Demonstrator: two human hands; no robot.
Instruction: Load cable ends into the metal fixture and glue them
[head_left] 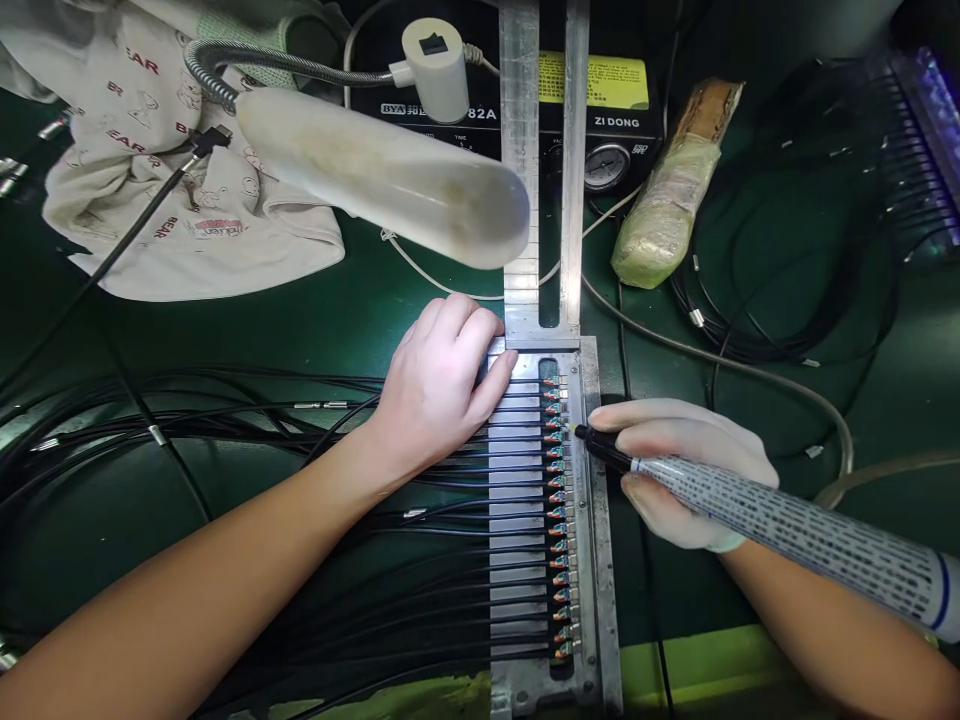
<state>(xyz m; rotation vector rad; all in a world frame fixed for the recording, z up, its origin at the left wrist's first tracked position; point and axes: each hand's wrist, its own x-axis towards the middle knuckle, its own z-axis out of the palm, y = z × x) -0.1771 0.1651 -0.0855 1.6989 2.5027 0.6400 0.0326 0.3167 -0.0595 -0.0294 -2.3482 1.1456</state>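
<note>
A long metal fixture (517, 560) holds a row of black cables (450, 485), their ends with coloured wires and small metal connectors (559, 481) over a slot. My bare left hand (446, 375) is curled at the fixture's upper left edge, the thumb on top of it, above the cables. In my gloved right hand (686, 465) is a thick pen-shaped tool (780, 530) with a black-and-white patterned barrel and a black front end. Its tip meets or nearly meets one of the upper connectors; exact contact is unclear.
A white gooseneck lamp (390, 180) hangs over the fixture. Behind stands a black control box (615, 125) with a gauge. A slotted metal bar (521, 200) continues from the fixture's far end. A printed cloth (195, 220), a wrapped block (667, 200) and coiled cables (795, 300) lie around.
</note>
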